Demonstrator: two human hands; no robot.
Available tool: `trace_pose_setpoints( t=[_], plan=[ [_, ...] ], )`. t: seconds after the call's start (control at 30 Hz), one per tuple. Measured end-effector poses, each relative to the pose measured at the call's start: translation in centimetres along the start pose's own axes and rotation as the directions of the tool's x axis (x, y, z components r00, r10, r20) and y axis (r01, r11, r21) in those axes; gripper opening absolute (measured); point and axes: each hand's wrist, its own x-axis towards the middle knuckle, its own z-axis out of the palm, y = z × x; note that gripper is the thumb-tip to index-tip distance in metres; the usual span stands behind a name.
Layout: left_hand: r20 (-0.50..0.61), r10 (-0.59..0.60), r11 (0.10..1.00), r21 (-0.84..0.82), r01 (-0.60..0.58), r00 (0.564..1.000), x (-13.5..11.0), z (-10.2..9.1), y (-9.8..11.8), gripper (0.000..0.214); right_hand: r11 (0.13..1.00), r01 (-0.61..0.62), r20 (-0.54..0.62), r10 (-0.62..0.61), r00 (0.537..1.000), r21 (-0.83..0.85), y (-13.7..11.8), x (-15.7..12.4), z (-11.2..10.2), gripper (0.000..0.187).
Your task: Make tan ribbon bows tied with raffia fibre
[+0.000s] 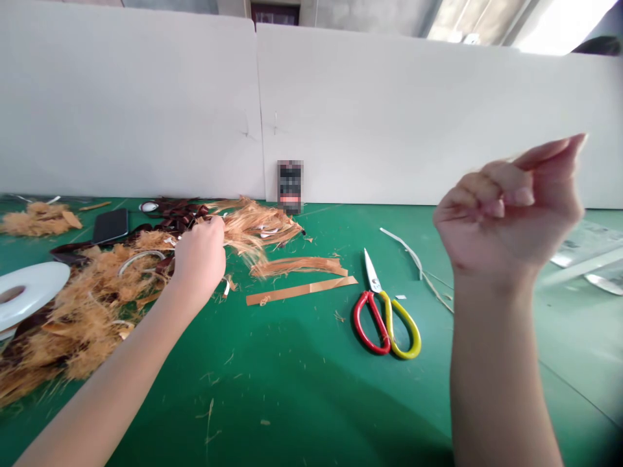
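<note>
My left hand (202,254) reaches into a heap of tan fibres and dark ribbon, its fingers curled down out of sight, so what it grips is hidden. Just beyond it lies a bundle of long tan fibres (253,227). Brown ribbon (182,214) is tangled behind the knuckles. My right hand (509,207) is raised above the table at the right, fingers folded and thumb pressed to the forefinger; anything in that pinch is too small to make out. Between the hands, scissors (374,275) with one red and one yellow handle lie slightly open. Two tan ribbon strips, one flat (302,290), lie left of them.
A white spool (41,285) and fluffy tan fibre (92,311) cover the left side, with a dark phone-like slab (111,226) behind. A white strip (406,250) lies beyond the scissors. White panels (389,117) wall off the green table's back; a pixelated object (291,187) leans there.
</note>
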Motion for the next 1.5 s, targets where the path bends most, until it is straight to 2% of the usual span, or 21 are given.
trace_pose_setpoints(
  t=[0.07, 0.2, 0.27, 0.3, 0.37, 0.4, 0.43, 0.5, 0.57, 0.63, 0.7, 0.8, 0.9, 0.97, 1.07, 1.13, 1.2, 1.27, 1.33, 1.4, 1.5],
  plan=[
    [-0.057, -0.095, 0.989, 0.105, 0.101, 0.994, -0.3, -0.8, 0.4, 0.025, 0.993, -0.032, -0.072, 0.041, 0.997, 0.117, -0.3, 0.2, -0.8, 0.017],
    [-0.075, -0.222, 0.948, 0.218, 0.233, 0.972, -0.3, -2.2, 0.7, 0.028, 0.953, -0.059, -0.238, 0.134, 0.962, 0.297, -1.1, 0.4, -2.3, 0.041],
    [-0.030, -0.230, 0.956, 0.182, 0.232, 0.973, 0.1, -2.2, 0.3, 0.027, 0.944, -0.073, -0.278, 0.168, 0.946, 0.322, -1.5, 0.4, -3.0, 0.051],
    [0.013, -0.211, 0.969, 0.135, 0.207, 0.977, 0.3, -2.0, 0.0, 0.025, 0.938, 0.041, -0.333, 0.081, 0.940, 0.344, -1.7, 0.5, -3.3, 0.051],
    [0.116, -0.167, 0.986, 0.030, 0.165, 0.979, 0.7, -1.3, -0.3, 0.021, 0.930, 0.082, -0.324, 0.042, 0.945, 0.359, -1.7, 0.6, -3.4, 0.053],
    [0.166, -0.142, 0.988, -0.032, 0.150, 0.976, 0.9, -0.9, -0.4, 0.018, 0.935, 0.054, -0.296, 0.056, 0.954, 0.351, -1.6, 0.6, -3.3, 0.056],
    [0.212, -0.115, 0.985, -0.104, 0.140, 0.971, 1.0, -0.4, -0.2, 0.016, 0.968, 0.036, -0.274, 0.035, 0.961, 0.249, -1.4, 0.6, -2.9, 0.063],
    [0.281, -0.051, 0.948, -0.288, 0.134, 0.958, 0.9, 0.2, 0.4, 0.014, 0.998, 0.014, -0.129, -0.022, 0.991, -0.063, -0.6, 0.5, -2.0, 0.062],
    [0.307, 0.014, 0.887, -0.443, 0.129, 0.952, 0.7, 0.3, 1.3, 0.012, 0.922, 0.081, 0.072, -0.058, 0.996, -0.378, 0.5, 0.0, -0.7, 0.050],
    [0.301, 0.043, 0.849, -0.514, 0.124, 0.953, 0.3, 0.1, 2.0, 0.011, 0.819, 0.145, 0.214, -0.027, 0.976, -0.556, 1.6, -0.8, 0.7, 0.051],
    [0.295, 0.057, 0.828, -0.548, 0.120, 0.954, 0.1, -0.3, 2.5, 0.013, 0.709, 0.121, 0.295, 0.128, 0.947, -0.695, 2.6, -1.7, 2.0, 0.065],
    [0.298, 0.108, 0.761, -0.638, 0.114, 0.948, -0.1, -0.9, 2.6, 0.016, 0.531, 0.171, 0.369, 0.292, 0.882, -0.830, 3.7, -2.8, 3.7, 0.087],
    [0.324, 0.176, 0.647, -0.750, 0.139, 0.929, -0.3, -1.4, 2.7, 0.015, 0.476, 0.198, 0.414, 0.405, 0.816, -0.857, 4.6, -3.4, 4.9, 0.098],
    [0.365, 0.193, 0.573, -0.795, 0.197, 0.911, -0.4, -1.7, 3.1, 0.010, 0.502, 0.184, 0.436, 0.448, 0.781, -0.845, 5.3, -3.7, 5.4, 0.098],
    [0.450, 0.226, 0.513, -0.809, 0.287, 0.864, -0.9, -2.0, 3.7, 0.012, 0.609, 0.117, 0.488, 0.491, 0.722, -0.785, 6.2, -4.1, 5.7, 0.092],
    [0.479, 0.271, 0.518, -0.804, 0.293, 0.835, -1.1, -1.9, 3.9, 0.013, 0.698, 0.023, 0.548, 0.541, 0.637, -0.716, 6.6, -4.3, 5.9, 0.079],
    [0.467, 0.293, 0.528, -0.806, 0.266, 0.834, -1.3, -1.7, 3.8, 0.012, 0.768, -0.110, 0.624, 0.586, 0.517, -0.631, 6.9, -4.5, 6.0, 0.065],
    [0.451, 0.294, 0.528, -0.811, 0.250, 0.842, -1.2, -1.5, 3.6, 0.011, 0.789, -0.233, 0.677, 0.609, 0.413, -0.568, 7.1, -4.7, 6.1, 0.058],
    [0.436, 0.301, 0.509, -0.825, 0.244, 0.848, -1.2, -1.4, 3.3, 0.011, 0.760, -0.301, 0.672, 0.649, 0.355, -0.575, 7.1, -4.7, 6.2, 0.053],
    [0.424, 0.306, 0.491, -0.837, 0.241, 0.852, -1.1, -1.6, 3.1, 0.010, 0.714, -0.289, 0.621, 0.699, 0.356, -0.638, 7.0, -4.7, 6.1, 0.038],
    [0.424, 0.283, 0.498, -0.832, 0.247, 0.860, -0.9, -1.8, 2.9, 0.010, 0.671, -0.145, 0.550, 0.696, 0.462, -0.728, 6.5, -4.2, 5.7, 0.016]
  ],
)
